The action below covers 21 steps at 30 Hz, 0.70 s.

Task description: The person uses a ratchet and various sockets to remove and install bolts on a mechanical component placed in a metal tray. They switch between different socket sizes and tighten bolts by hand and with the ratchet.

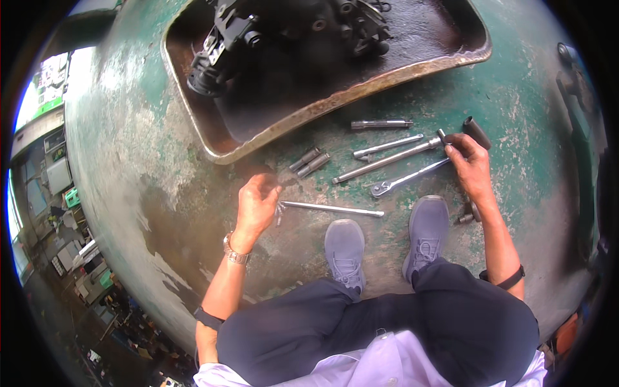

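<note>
My right hand (471, 166) is closed in a pinch at the far end of a long metal bar (387, 162), which has a short crosspiece there. Below that bar lies a ratchet wrench (382, 188), its handle running toward my right palm. My left hand (258, 201) has its fingers pinched together close to the left end of a thin steel bar (335, 208) on the floor; whatever they hold is hidden. Two deep sockets (313, 166) lie side by side between the hands. Beyond are a shorter bar (389, 146) and a thick extension piece (380, 124).
A rusty-rimmed metal tray (348, 97) holds a dark, greasy mechanical assembly (290, 39) ahead. A dark tube (477, 133) lies past my right hand, and a small socket-like piece (465, 218) near my right wrist. My shoes (345, 248) stand on the worn green floor (161, 129).
</note>
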Motion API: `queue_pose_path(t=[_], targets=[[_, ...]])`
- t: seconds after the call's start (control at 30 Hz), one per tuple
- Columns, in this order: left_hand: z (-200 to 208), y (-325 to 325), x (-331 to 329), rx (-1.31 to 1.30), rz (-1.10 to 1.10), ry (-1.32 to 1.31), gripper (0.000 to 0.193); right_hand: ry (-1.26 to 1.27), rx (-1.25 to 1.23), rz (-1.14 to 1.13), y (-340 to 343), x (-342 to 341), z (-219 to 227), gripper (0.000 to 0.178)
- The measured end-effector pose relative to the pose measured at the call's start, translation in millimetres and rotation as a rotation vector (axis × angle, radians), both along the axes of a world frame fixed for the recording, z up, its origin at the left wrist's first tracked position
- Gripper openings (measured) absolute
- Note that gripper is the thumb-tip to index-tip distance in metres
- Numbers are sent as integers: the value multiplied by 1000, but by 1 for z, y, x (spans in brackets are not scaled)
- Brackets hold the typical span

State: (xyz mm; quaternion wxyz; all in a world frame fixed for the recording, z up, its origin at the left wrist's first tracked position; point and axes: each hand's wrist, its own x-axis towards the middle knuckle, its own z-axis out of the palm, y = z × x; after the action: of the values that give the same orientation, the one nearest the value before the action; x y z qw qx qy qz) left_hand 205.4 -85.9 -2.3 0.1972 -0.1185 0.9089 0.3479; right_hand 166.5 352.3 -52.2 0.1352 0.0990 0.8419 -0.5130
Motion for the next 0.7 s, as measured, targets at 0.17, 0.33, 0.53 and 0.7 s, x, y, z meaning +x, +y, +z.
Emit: queue_pose_path(t=[0.17, 0.33, 0.53, 0.7], targets=[[-28, -18, 35, -13, 262, 4, 19, -50, -41, 52, -7, -5, 7, 21], [-48, -41, 50, -110, 401, -5, 18, -13, -71, 47, -11, -6, 6, 23], [-46, -39, 59, -139, 443, -167, 19, -72, -43, 111, -13, -2, 6, 20], [-39, -25, 75, -313, 321, -369, 25, -95, -30, 151, -17, -3, 6, 21]])
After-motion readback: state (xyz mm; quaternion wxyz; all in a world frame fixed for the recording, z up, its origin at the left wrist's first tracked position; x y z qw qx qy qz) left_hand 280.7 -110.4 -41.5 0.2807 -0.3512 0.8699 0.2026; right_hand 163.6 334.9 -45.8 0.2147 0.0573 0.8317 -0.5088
